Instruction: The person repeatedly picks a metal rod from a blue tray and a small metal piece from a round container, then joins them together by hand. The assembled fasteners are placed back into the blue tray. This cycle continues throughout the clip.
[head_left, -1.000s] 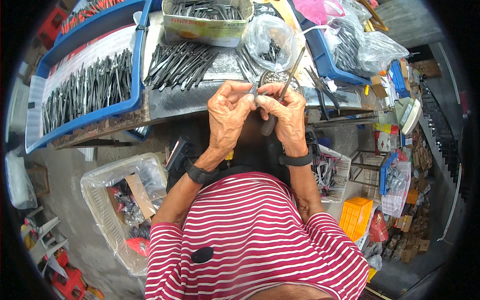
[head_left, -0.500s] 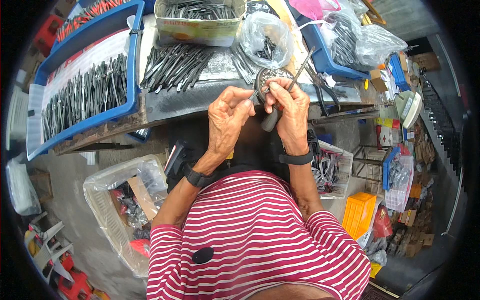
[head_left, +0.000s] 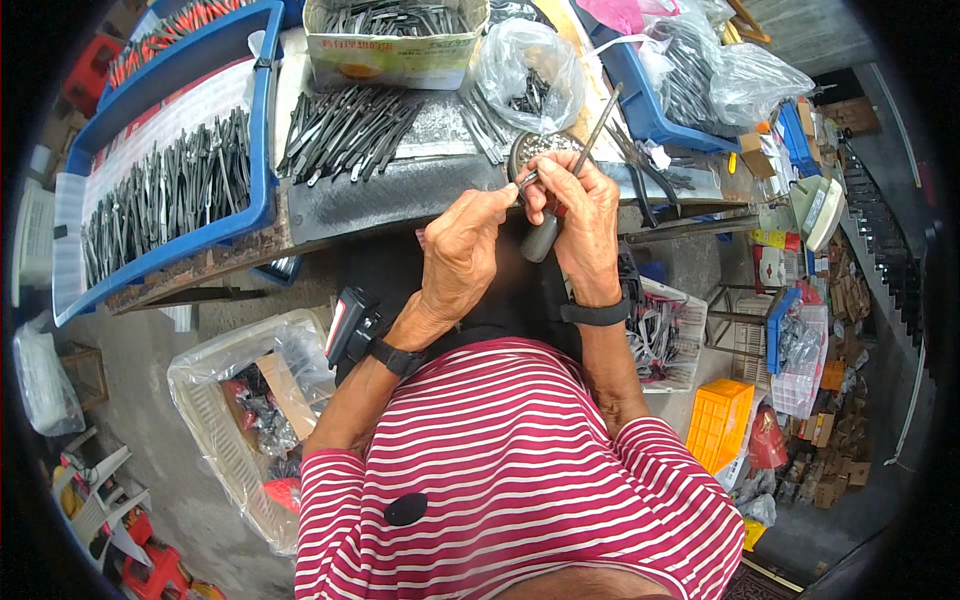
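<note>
A worker in a crimson-and-white striped shirt (head_left: pixel 500 430) brings both hands together over the near edge of a metal-topped workbench (head_left: pixel 370 207). The right hand (head_left: pixel 588 225) is curled around a screwdriver-like tool with a dark grey handle and long thin metal shaft (head_left: pixel 540 243); the handle points down toward the lap, the shaft up toward the bench. A small, dark metal piece (head_left: pixel 530 178) shows at the right fingertips, its shape too small to make out. The left hand (head_left: pixel 462 250) has thumb and forefinger pinched close beside it, but whether they grip anything cannot be told. Half a second earlier, the left hand lay flatter; it has since rolled over, bringing the black-and-white wrist device (head_left: pixel 347 325) further into view, while the right hand has barely moved. Just beyond the fingers sits a round, dark-rimmed dish of small shiny parts (head_left: pixel 545 148), with a heap of flat, dark metal strips (head_left: pixel 350 132) farther left.
</note>
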